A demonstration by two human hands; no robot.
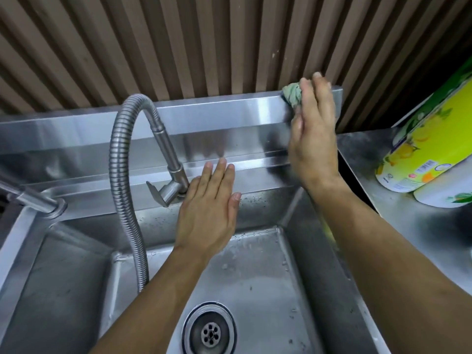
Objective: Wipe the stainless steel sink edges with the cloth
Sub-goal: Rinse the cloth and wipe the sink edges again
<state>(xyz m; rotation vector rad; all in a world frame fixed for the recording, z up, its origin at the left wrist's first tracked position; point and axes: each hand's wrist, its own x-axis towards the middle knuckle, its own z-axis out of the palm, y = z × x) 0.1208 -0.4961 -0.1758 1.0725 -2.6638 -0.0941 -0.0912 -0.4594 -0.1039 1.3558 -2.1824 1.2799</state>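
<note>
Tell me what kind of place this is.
Probably a commercial or utility kitchen wash area: a deep stainless steel sink with a flexible hose faucet, a steel counter beside it, and wrapped paper towel rolls.

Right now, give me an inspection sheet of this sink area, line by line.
Surface: stainless sink, water drops in the basin, drain uncovered.
Job's things: greenish cloth bunched against the top edge of the backsplash, near its right end.
Clutter: two yellow-green packaged rolls lying on the right counter.
Hands: right hand presses the cloth to the edge with fairly straight fingers; left hand flat, fingers straight, over the ledge beside the tap.
Cables: nothing seen; a flexible metal faucet hose arcs over the basin.
Surroundings: ribbed brown wall panel behind; second tap at left.
</note>
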